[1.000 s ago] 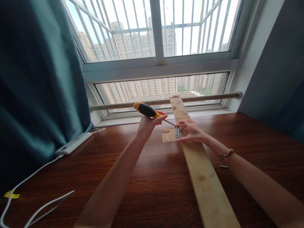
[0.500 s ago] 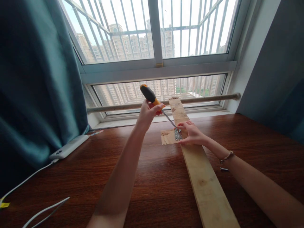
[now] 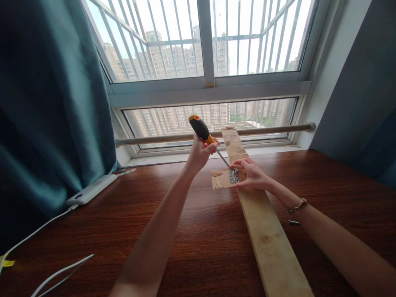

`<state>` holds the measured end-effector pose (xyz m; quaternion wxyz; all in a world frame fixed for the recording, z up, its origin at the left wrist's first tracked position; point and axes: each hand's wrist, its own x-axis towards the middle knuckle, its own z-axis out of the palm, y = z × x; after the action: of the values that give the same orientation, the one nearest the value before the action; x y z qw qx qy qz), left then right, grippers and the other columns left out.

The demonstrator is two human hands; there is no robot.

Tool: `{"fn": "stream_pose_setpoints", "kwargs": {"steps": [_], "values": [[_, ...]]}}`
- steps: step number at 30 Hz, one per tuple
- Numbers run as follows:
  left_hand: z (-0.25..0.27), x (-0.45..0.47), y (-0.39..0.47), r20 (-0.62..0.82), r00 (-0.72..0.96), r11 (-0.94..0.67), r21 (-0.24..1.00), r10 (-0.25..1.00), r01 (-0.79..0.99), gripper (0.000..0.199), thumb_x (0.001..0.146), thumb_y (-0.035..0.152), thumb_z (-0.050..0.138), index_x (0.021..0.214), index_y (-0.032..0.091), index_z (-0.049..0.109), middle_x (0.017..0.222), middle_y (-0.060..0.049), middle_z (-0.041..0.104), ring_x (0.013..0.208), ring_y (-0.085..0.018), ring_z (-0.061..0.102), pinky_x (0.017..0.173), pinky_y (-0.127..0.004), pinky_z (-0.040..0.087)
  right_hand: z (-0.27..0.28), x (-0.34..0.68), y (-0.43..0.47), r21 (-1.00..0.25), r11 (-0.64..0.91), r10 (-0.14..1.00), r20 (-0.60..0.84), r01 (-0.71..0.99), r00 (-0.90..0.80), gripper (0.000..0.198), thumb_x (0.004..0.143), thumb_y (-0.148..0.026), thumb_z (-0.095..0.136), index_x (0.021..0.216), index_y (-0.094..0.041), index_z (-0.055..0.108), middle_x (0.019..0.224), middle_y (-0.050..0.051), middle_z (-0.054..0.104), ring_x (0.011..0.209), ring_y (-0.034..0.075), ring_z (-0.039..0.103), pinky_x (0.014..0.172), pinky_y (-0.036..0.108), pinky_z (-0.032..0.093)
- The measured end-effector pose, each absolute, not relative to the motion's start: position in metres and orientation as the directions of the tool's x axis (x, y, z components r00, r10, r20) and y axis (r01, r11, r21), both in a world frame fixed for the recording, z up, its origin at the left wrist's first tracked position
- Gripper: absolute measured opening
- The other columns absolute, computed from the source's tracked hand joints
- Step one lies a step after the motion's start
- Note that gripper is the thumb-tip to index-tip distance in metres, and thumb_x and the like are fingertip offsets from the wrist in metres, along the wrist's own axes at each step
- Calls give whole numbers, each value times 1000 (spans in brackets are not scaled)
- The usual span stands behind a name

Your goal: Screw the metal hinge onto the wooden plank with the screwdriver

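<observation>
My left hand is closed around the lower, yellow end of a black and yellow screwdriver. The shaft slants down to the right, its tip at the upper edge of a metal hinge. The hinge spans a short wood piece and a long wooden board. Over the board, my right hand grips the hinge, fingertips by its top edge and thumb by its bottom edge. Whether the tip sits in a screw head is too small to tell.
A small metal piece lies right of the board, near my right forearm. The board's far end reaches a horizontal pipe before the window. At left are a white power bank, a white cable and a dark curtain.
The screwdriver handle and my left hand have shifted slightly right and down in the view, and the whole scene has moved a little right. My right hand stays at the hinge.
</observation>
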<state>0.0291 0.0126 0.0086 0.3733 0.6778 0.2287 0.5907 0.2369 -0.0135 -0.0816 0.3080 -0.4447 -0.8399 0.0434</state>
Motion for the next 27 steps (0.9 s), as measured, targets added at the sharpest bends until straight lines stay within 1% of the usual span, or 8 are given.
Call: {"fn": "stream_pose_setpoints", "kwargs": {"steps": [6, 15, 21, 24, 27], "values": [[6, 29, 16, 628, 187, -614, 778, 755, -131, 36, 65, 17, 63, 88, 21, 36, 72, 4, 59, 50, -7, 49, 49, -23, 40, -81, 237, -13, -343, 597, 775, 480, 725, -411, 64, 54, -45, 78, 110, -22, 55, 113, 5, 60, 102, 25, 48, 94, 43, 35], [6, 31, 14, 625, 198, -615, 780, 755, -117, 32, 65, 15, 60, 87, 21, 39, 72, 3, 60, 51, -8, 49, 50, -23, 39, -79, 236, -15, -354, 597, 777, 479, 720, -409, 64, 54, -45, 78, 109, -22, 54, 113, 5, 60, 102, 25, 49, 93, 42, 35], [5, 37, 3, 675, 145, -670, 737, 724, -85, 25, 64, 8, 55, 83, 21, 44, 69, 4, 59, 63, -11, 52, 58, -24, 39, -79, 236, -16, -355, 602, 775, 476, 715, -417, 62, 55, -45, 77, 109, -24, 57, 113, 4, 59, 101, 24, 49, 93, 41, 35], [2, 39, 2, 693, 97, -691, 720, 714, -54, 21, 68, 14, 60, 83, 21, 47, 71, 3, 58, 66, -11, 53, 62, -25, 41, -79, 236, -15, -355, 606, 772, 477, 712, -420, 62, 55, -46, 78, 109, -25, 57, 113, 4, 58, 101, 25, 48, 94, 42, 34], [2, 39, 2, 695, 98, -693, 718, 712, -65, 26, 67, 21, 69, 83, 21, 49, 74, 3, 57, 68, -11, 53, 64, -25, 42, -80, 236, -14, -353, 606, 772, 476, 713, -421, 62, 55, -46, 78, 110, -25, 57, 113, 4, 58, 103, 25, 47, 94, 41, 34]]}}
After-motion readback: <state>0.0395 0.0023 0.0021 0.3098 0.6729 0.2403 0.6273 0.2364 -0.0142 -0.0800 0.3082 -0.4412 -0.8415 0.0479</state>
